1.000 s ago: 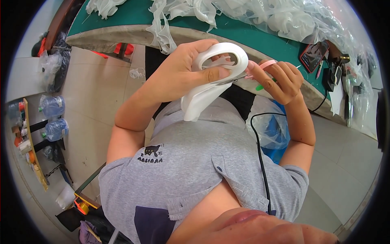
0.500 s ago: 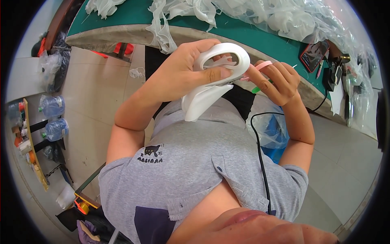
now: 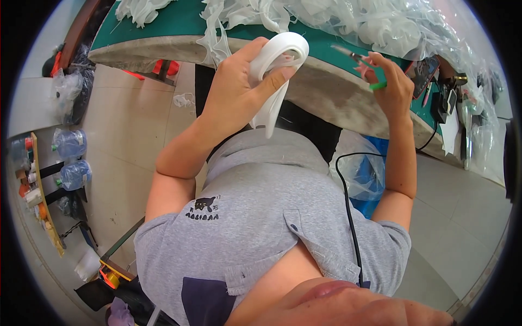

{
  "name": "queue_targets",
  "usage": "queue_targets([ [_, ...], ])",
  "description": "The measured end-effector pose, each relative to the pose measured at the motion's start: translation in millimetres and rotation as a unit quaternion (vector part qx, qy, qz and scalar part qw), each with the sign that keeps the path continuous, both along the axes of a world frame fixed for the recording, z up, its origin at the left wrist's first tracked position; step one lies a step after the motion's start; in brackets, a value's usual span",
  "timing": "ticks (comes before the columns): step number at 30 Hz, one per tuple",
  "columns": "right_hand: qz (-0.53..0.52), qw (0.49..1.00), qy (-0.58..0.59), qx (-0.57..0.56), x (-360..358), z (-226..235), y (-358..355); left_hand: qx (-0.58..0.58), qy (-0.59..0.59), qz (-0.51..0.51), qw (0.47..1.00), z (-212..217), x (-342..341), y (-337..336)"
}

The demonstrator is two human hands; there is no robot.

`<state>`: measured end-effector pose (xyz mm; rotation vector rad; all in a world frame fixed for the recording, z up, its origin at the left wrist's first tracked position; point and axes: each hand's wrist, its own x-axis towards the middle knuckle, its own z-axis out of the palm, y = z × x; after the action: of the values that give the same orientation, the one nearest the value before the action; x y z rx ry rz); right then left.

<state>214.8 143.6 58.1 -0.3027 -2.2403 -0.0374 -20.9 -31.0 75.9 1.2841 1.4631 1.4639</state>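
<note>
The white looped piece (image 3: 270, 52) is in your left hand (image 3: 236, 81), gripped at the tabletop's (image 3: 182, 24) near edge, its tail hanging down. Apart from it, your right hand (image 3: 394, 89) holds small scissors (image 3: 354, 56) with pink and green handles. Ruffled white pieces (image 3: 247, 15) lie beyond; a phone (image 3: 425, 72) sits toward the tabletop's right end.

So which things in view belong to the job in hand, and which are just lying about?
In the job:
white loop, in the left hand
scissors, in the right hand

Apparently lying about:
phone, on the table
plastic bottles, at far left
</note>
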Motion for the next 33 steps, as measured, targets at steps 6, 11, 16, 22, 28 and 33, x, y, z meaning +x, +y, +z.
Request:
queue_targets([
  [6,-0.175,0.866,-0.302,-0.357,32,13,23,-0.005,-0.039,0.019,0.999,-4,7,6],
  [11,-0.050,0.849,-0.139,-0.508,-3,23,-9,-0.019,-0.072,0.021,0.997,-6,13,5],
  [16,0.101,0.834,-0.091,-0.534,-57,5,-71,0.034,-0.055,0.030,0.997,-26,23,7],
  [22,0.086,0.774,0.127,-0.614,-58,-20,-48,0.179,-0.288,0.186,0.922,-29,5,5],
  [28,-0.087,0.918,0.011,-0.387,-35,-20,-38,0.097,-0.684,-0.127,0.712,-37,-39,-4],
  [33,0.184,0.787,0.039,-0.588,-32,-5,-49,0.095,-0.765,-0.199,0.605,-44,-22,5],
])
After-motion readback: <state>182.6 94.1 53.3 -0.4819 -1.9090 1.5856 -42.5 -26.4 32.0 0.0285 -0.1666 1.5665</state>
